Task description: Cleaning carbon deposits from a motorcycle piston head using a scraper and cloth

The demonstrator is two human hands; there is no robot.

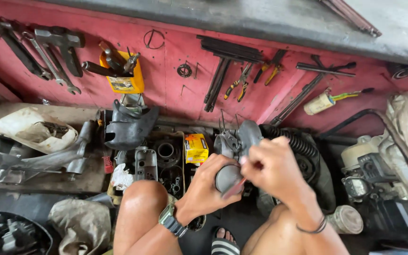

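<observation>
While the left hand (pixel 208 184) is gripping the grey part (pixel 234 146) from below, the right hand (pixel 272 167) is pinching a red tool (pixel 237 186) against it.

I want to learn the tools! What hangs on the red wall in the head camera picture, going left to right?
Big wrenches → yellow container of tools → dark rods → pliers with yellow handles → cross-shaped wrench → white roll with a green and yellow wire.
</observation>
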